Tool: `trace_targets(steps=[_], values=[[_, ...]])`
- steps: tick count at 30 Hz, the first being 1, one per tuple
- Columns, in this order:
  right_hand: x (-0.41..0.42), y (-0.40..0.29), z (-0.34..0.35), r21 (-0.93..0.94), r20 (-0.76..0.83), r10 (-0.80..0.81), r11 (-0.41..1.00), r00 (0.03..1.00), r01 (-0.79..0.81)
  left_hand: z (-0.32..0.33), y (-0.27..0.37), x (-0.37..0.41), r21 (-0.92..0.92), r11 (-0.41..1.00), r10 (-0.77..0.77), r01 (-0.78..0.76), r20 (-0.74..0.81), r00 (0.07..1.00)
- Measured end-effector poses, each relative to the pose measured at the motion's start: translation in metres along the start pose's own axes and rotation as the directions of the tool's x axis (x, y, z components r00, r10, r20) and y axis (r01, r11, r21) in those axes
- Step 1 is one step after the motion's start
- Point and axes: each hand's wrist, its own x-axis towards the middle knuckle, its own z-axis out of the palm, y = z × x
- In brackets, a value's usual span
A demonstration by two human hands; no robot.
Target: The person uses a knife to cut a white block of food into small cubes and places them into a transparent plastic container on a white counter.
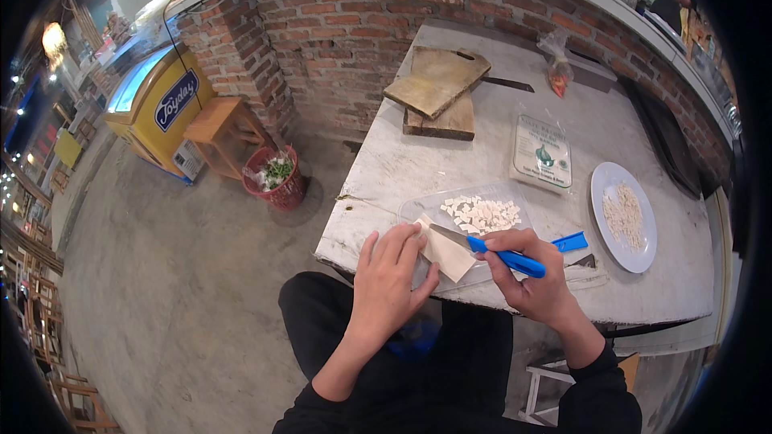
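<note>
My left hand point(389, 274) presses a strip of thin, pale dough sheet point(449, 255) down, fingertips at its far end and thumb by its near side. In my right hand point(534, 280) is a small knife with a blue handle point(517, 263). Its blade point(447, 232) lies across the upper part of the strip, close to my left fingertips. Beneath the strip is a clear plastic tray point(416, 206), partly hidden by my hands. Many small cut dough squares point(482, 214) are heaped on it just beyond the blade. A blue knife sheath point(570, 242) lies right of my right hand.
A white plate point(648, 235) of small pale pieces is at the right. Beyond the tray stands a printed plastic package point(541, 154). Further back are two wooden boards point(437, 81), a dark blade point(509, 83) and a bag of red items point(559, 75). A red basket point(283, 193) stands on the floor.
</note>
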Motion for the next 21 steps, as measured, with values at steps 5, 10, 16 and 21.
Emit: trace_targets(steps=[5, 10, 16, 21], values=[[-0.003, -0.004, -0.007, -0.029, 0.017, -0.008, 1.000, 1.000, 0.009, 0.000, 0.000, 0.001, 0.001, 1.000, 0.005, -0.005, 0.000, 1.000], [-0.007, -0.006, -0.012, -0.028, 0.032, -0.007, 1.000, 0.999, 0.008, 0.000, 0.000, 0.000, 0.001, 1.000, 0.002, -0.002, 0.000, 1.000], [-0.010, -0.010, -0.017, -0.040, 0.049, -0.034, 0.999, 0.998, 0.036, -0.001, 0.001, 0.001, 0.006, 1.000, 0.003, -0.003, 0.004, 1.000], [-0.011, -0.015, -0.024, -0.073, 0.080, -0.051, 0.996, 0.995, 0.057, 0.000, 0.000, 0.000, 0.012, 1.000, 0.007, -0.007, 0.003, 1.000]])
